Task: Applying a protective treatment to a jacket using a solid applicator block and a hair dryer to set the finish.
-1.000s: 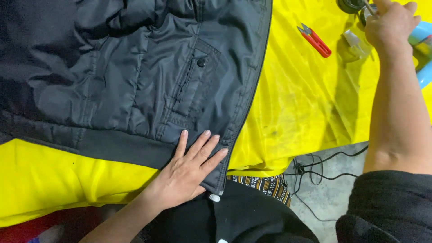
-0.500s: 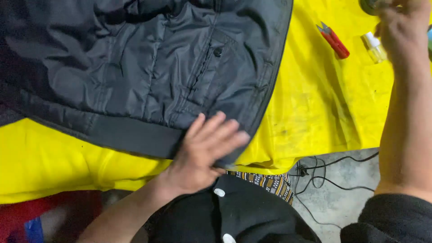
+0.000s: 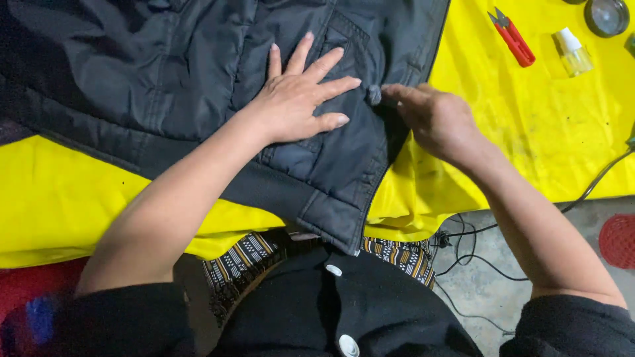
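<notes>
A dark padded jacket [image 3: 198,86] lies spread flat over the left and middle part of a table covered with a yellow cloth [image 3: 529,145], and its lower corner hangs a little over the near edge. On the front strip of the jacket, beside a small pocket, sits a grey snap button [image 3: 374,94].

The left hand [image 3: 301,99] lies flat on the jacket with the fingers spread wide, palm down, just left of the button. It seems to press the fabric so that it stays smooth and does not slide. It grips nothing. The forearm comes in from the lower left, across the near edge of the table.

The right hand [image 3: 430,116] comes from the right. Its fingertips [image 3: 391,92] are bent together and touch the jacket edge right at the button, probably to pinch or feel it; I cannot tell if they really close on it. The wrist rests on the yellow cloth.

Toward the far right corner of the table lie red thread snips [image 3: 512,36], a small clear bottle [image 3: 573,53] and a round dark lid [image 3: 606,16]. Black cables [image 3: 476,231] hang below the near edge, over the grey floor.
</notes>
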